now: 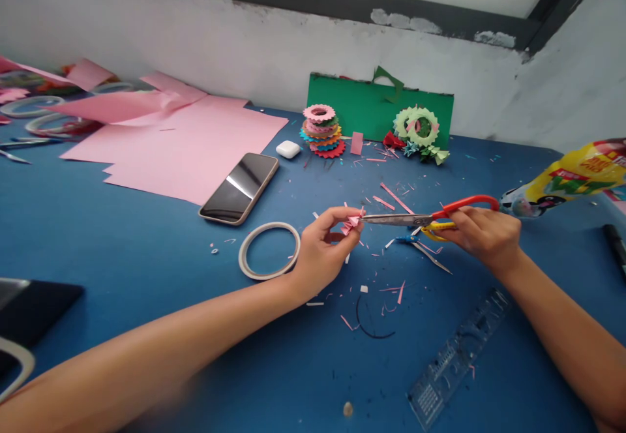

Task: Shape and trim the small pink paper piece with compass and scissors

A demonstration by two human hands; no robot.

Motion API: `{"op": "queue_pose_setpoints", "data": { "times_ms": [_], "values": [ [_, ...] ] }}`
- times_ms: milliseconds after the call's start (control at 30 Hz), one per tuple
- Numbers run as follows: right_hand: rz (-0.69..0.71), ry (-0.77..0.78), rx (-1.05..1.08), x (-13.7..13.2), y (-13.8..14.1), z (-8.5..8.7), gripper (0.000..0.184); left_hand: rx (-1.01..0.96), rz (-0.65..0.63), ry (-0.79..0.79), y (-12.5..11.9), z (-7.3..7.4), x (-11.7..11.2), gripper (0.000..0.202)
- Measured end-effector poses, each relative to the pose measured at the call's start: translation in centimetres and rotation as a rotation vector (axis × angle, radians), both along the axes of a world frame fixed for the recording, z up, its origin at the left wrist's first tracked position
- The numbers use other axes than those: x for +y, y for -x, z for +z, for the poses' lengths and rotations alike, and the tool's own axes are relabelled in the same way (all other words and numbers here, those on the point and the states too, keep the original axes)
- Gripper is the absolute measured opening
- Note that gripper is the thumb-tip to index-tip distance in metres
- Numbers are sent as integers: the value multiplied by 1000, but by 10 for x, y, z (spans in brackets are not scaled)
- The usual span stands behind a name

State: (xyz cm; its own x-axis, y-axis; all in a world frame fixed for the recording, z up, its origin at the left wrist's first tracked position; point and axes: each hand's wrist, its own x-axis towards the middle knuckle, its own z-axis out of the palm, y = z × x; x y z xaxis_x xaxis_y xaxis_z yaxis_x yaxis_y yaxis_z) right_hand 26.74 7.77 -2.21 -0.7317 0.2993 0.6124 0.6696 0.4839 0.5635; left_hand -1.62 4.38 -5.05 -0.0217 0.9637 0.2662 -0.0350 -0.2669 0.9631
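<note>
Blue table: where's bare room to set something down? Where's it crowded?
Largest: left of the phone, between the pink paper and left forearm. Also mostly bare: below that forearm, left of the small brown lump. Crowded: around the scissors, among paper scraps, and along the green board, by stacked paper rings.

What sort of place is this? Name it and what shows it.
Probably a craft workspace, though whether home or classroom I cannot tell. Signs: the large pink paper, the stack of zigzag-edged paper rings, and the red-and-yellow scissors in the right hand.
</note>
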Motion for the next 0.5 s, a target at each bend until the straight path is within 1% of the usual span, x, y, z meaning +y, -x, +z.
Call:
{"op": "queue_pose_setpoints", "data": {
  "times_ms": [133, 367, 500],
  "values": [
    [-27, 24, 10, 0, -2, -3, 21, 23, -3, -19, 0, 0, 0, 18],
    [9, 28, 5, 2, -3, -5, 21, 21, -8, -46, 0, -1, 0, 17],
    [-35, 51, 38, 4, -7, -9, 27, 78, -27, -123, 1, -3, -2, 20]
  ]
}}
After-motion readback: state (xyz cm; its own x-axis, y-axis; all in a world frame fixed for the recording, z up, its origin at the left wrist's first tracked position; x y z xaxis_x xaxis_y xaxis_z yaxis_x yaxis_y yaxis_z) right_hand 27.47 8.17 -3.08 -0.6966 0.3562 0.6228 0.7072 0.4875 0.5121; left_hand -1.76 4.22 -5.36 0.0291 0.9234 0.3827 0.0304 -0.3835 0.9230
